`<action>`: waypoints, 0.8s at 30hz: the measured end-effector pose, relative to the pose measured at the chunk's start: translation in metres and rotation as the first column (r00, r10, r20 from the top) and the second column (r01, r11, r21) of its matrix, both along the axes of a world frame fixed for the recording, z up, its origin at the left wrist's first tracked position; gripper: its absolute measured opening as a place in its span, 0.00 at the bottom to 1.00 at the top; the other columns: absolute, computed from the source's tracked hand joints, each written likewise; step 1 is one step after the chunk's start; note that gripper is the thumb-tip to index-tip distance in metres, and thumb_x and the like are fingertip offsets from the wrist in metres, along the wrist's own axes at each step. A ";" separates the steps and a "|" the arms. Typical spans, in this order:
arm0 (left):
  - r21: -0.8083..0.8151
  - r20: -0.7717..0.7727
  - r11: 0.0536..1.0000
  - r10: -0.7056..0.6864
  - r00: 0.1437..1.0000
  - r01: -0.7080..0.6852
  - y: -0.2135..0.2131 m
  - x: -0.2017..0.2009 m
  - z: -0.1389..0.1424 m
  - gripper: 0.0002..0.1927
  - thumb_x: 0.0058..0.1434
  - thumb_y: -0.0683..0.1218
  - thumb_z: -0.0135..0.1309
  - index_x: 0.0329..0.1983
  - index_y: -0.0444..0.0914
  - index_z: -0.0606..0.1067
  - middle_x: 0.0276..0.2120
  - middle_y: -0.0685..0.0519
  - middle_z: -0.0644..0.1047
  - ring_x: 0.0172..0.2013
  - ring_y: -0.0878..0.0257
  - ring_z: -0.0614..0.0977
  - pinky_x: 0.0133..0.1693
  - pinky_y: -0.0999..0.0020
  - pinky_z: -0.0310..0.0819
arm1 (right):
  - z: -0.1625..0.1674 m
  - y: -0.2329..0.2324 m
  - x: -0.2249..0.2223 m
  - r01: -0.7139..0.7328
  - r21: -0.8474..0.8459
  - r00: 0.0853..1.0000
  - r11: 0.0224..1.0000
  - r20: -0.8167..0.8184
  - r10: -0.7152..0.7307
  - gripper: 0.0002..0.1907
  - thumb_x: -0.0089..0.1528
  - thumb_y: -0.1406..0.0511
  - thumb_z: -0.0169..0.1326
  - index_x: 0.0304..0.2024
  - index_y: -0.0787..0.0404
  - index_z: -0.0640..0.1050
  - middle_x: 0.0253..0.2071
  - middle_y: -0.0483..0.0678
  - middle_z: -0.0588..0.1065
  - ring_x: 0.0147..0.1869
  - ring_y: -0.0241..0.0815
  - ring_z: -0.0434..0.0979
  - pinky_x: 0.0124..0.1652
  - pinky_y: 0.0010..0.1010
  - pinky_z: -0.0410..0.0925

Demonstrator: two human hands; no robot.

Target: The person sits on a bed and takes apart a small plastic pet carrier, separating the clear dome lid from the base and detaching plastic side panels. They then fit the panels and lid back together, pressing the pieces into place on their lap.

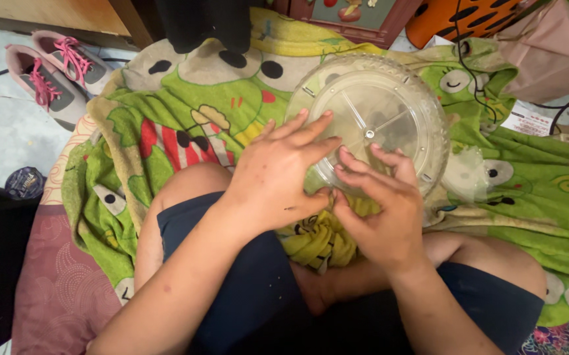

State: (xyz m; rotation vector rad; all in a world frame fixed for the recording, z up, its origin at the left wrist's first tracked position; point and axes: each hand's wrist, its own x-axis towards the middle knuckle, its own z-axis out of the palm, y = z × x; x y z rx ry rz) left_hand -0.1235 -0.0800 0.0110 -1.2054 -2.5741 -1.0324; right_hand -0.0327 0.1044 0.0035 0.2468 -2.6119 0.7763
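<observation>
Person sits cross-legged on a green cartoon-frog blanket (186,112), dark blue shorts (245,289), bare knees out to either side. Both hands are on a round clear plastic dish (389,85) with a scalloped rim and ribs radiating from a small centre hub; it looks like a divided tray or lid, cannot tell which. The dish sits tilted on the blanket just in front of the crossed legs, near edge close to the lap, far edge toward the top of the view.

Left hand (278,174): palm down over the near-left part of the dish, fingers spread and stretched flat across its surface, thumb tucked at the near rim. Not clenched; pressing or bracing more than gripping.

Right hand (383,210): at the near rim, fingers curled, fingertips (379,154) on the clear surface, thumb near the edge, touching or almost touching the left thumb. Loose pinch on the rim; whether it fully clamps is unclear.

A bunched yellow patch of cloth (317,240) lies under the hands between the knees.

Around: pair of grey sneakers with pink laces (51,69) on the pale floor at upper left, well apart from the dish. Maroon patterned mat (54,289) at lower left. Orange item with black stripes (462,16) and a pink bag (554,52) at upper right. Black cable (475,79) trails over the blanket beside the dish.
</observation>
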 end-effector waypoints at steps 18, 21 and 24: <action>0.063 0.100 0.995 0.073 0.992 -0.080 0.002 0.006 -0.012 0.31 0.46 0.51 0.65 0.57 0.43 0.78 0.67 0.50 0.70 0.68 0.48 0.69 0.57 0.55 0.73 | 0.009 -0.015 -0.002 -0.002 0.043 0.997 0.999 -0.083 0.005 0.21 0.57 0.73 0.61 0.53 0.58 0.79 0.55 0.48 0.80 0.63 0.58 0.75 0.63 0.43 0.68; 0.066 0.108 0.992 0.098 0.989 -0.106 0.005 0.006 -0.015 0.30 0.47 0.50 0.65 0.57 0.42 0.78 0.67 0.50 0.70 0.68 0.48 0.69 0.56 0.56 0.73 | 0.014 -0.016 -0.009 0.040 0.063 0.998 0.997 -0.048 -0.037 0.21 0.56 0.72 0.63 0.53 0.58 0.79 0.52 0.49 0.80 0.60 0.56 0.78 0.58 0.42 0.69; 0.110 0.103 0.988 0.094 0.990 -0.106 0.007 0.005 -0.017 0.29 0.48 0.49 0.64 0.57 0.42 0.78 0.67 0.49 0.70 0.68 0.47 0.69 0.59 0.57 0.71 | 0.015 -0.013 -0.012 0.033 0.100 0.998 0.994 -0.053 -0.027 0.20 0.56 0.70 0.64 0.51 0.58 0.79 0.49 0.50 0.80 0.58 0.54 0.79 0.55 0.40 0.71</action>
